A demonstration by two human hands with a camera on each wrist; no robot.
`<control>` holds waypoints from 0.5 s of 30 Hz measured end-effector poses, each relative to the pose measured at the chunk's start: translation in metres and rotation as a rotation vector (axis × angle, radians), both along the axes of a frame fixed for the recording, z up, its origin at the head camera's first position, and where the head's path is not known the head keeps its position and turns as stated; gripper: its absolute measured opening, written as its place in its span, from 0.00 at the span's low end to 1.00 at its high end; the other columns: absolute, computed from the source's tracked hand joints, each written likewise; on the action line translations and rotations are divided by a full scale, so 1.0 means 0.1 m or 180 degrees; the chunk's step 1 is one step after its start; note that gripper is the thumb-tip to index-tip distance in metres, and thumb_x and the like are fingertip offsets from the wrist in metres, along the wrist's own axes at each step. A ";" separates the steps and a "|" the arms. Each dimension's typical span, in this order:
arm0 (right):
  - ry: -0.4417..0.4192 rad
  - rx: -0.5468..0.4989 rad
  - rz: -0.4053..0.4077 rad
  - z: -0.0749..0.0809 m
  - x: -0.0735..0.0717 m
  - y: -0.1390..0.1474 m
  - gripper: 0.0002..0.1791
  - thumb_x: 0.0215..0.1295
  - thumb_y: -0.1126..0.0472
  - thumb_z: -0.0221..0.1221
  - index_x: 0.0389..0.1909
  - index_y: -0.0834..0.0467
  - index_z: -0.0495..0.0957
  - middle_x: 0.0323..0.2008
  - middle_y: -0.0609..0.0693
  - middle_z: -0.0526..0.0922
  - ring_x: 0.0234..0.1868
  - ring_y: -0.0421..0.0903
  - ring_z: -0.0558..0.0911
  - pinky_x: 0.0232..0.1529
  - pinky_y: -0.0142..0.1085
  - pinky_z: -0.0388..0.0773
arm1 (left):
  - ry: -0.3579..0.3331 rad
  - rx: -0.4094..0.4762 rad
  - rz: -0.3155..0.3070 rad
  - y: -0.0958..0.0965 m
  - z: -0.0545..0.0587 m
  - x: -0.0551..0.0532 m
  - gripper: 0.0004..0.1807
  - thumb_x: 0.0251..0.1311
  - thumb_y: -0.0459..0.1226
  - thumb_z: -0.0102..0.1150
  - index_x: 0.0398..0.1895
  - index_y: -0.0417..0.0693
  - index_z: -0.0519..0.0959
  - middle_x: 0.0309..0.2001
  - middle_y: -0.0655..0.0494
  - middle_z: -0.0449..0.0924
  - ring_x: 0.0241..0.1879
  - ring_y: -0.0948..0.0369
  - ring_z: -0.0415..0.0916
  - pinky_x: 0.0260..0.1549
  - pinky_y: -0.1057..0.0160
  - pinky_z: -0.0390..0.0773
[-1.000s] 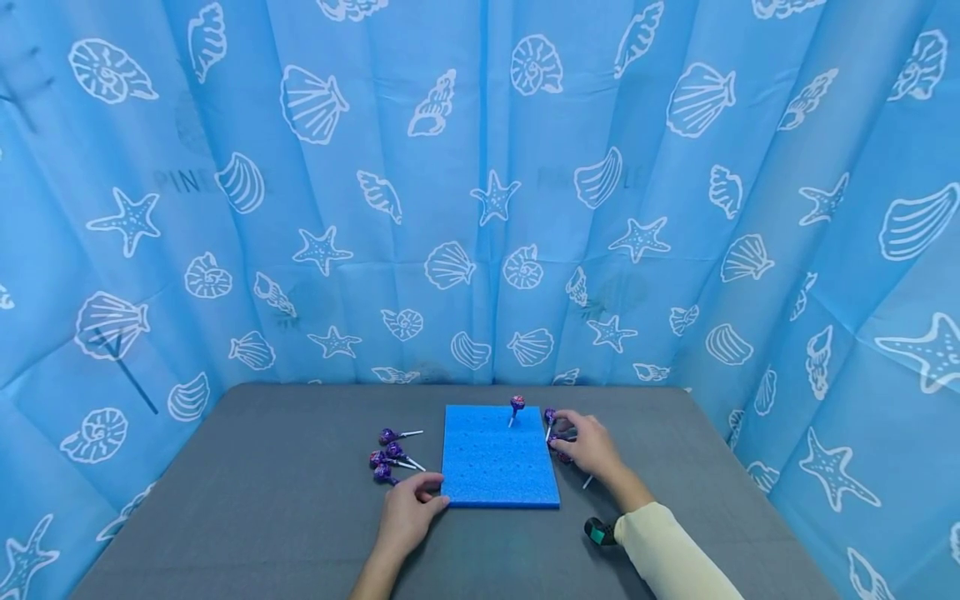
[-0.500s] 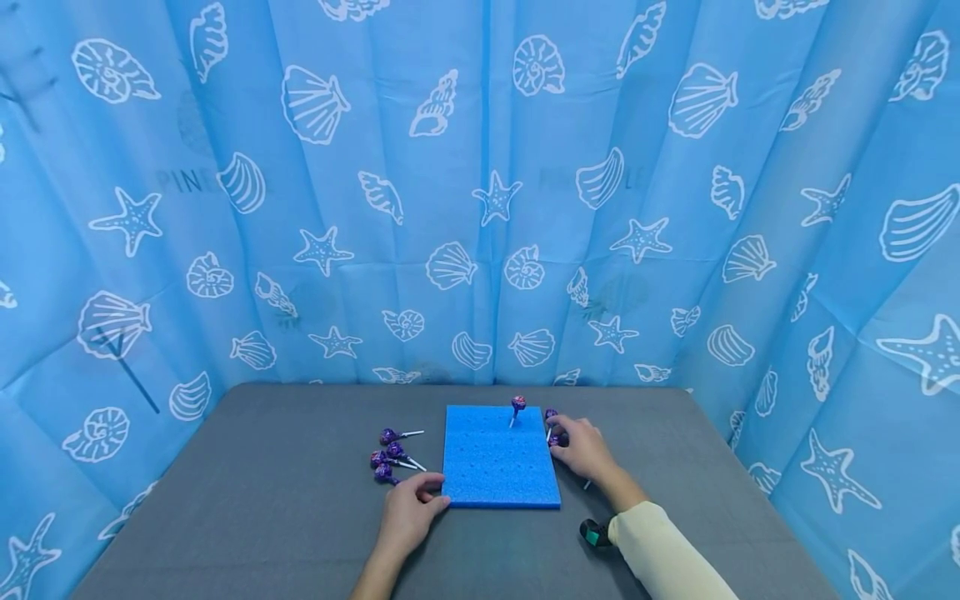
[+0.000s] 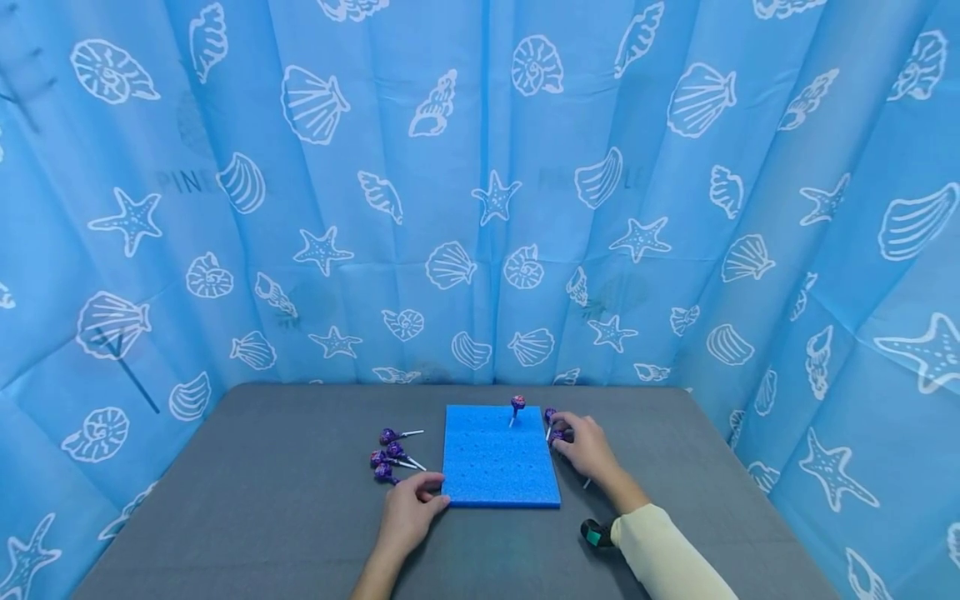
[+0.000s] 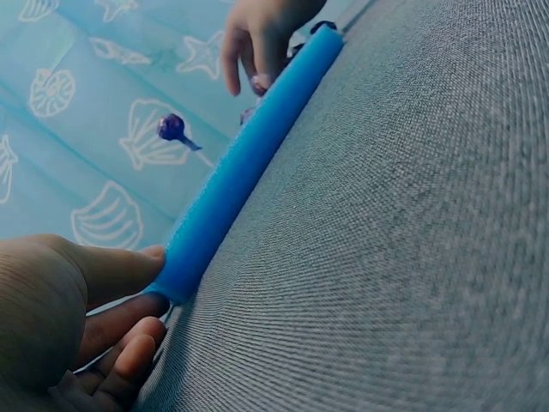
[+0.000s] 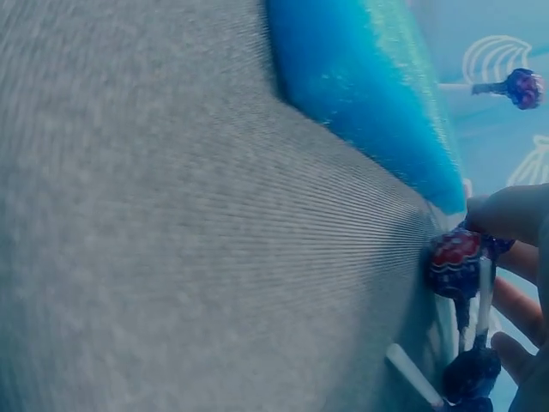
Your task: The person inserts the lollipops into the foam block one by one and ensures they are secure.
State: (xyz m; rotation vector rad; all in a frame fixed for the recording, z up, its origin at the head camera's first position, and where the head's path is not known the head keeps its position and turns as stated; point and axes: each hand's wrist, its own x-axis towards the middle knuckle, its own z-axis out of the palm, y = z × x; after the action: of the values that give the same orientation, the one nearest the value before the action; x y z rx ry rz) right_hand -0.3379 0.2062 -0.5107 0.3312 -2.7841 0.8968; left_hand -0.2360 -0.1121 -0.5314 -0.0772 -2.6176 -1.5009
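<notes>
A blue foam board (image 3: 498, 467) lies on the grey table. My left hand (image 3: 406, 515) pinches its near left corner, with the thumb on the edge in the left wrist view. One lollipop (image 3: 517, 403) in a purple wrapper stands upright by its stick near the board's far edge. Right of the board, my right hand (image 3: 588, 447) curls thumb and forefinger round a purple lollipop (image 3: 558, 435) that lies on the table. Another lollipop (image 3: 551, 414) lies just beyond its fingertips. The right wrist view shows more lollipops (image 5: 473, 373) below that hand, partly hidden by it in the head view.
Several purple lollipops (image 3: 387, 458) lie in a loose group left of the board, sticks toward it. Small holes dot the board's top. A black device (image 3: 596, 532) sits at my right wrist. A blue shell-print curtain (image 3: 480, 208) hangs behind the table.
My right hand has shifted slightly at the lollipops, and its palm now covers one that showed below the thumb. My left hand and the board have stayed in place.
</notes>
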 end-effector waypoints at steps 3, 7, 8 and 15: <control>0.0091 -0.0100 0.0002 0.03 0.02 0.02 0.22 0.59 0.66 0.67 0.55 0.59 0.77 0.45 0.55 0.81 0.48 0.55 0.76 0.47 0.54 0.72 | 0.0008 -0.0007 -0.0017 -0.01 0.00 0.00 0.15 0.54 0.34 0.70 0.47 0.47 0.83 0.39 0.57 0.83 0.31 0.63 0.72 0.30 0.62 0.71; 0.0085 -0.0308 0.0000 0.06 0.05 0.03 0.21 0.61 0.65 0.65 0.56 0.58 0.77 0.46 0.55 0.81 0.49 0.56 0.77 0.48 0.54 0.72 | -0.0030 -0.0015 -0.0012 0.00 0.00 0.00 0.15 0.54 0.34 0.70 0.47 0.48 0.83 0.39 0.58 0.82 0.31 0.62 0.72 0.30 0.62 0.71; 0.0094 -0.0391 0.0024 0.06 0.05 0.04 0.20 0.61 0.65 0.65 0.56 0.59 0.77 0.47 0.55 0.81 0.50 0.56 0.77 0.49 0.54 0.72 | -0.0038 -0.0020 -0.0014 0.00 0.00 0.00 0.15 0.55 0.34 0.69 0.47 0.48 0.83 0.39 0.58 0.82 0.31 0.62 0.72 0.30 0.61 0.71; 0.0200 -0.0985 0.0101 0.14 0.07 0.02 0.17 0.65 0.67 0.62 0.54 0.61 0.77 0.49 0.57 0.81 0.53 0.56 0.78 0.53 0.53 0.72 | -0.0081 -0.0041 0.0006 0.02 0.00 0.00 0.15 0.55 0.34 0.69 0.47 0.48 0.83 0.39 0.58 0.83 0.31 0.62 0.72 0.31 0.61 0.71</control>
State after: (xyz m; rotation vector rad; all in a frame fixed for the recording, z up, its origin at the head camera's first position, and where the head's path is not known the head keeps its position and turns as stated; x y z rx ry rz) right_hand -0.3304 0.2086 -0.4972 0.3458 -2.5366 1.2786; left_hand -0.2359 -0.1105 -0.5313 -0.0573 -2.6465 -1.4945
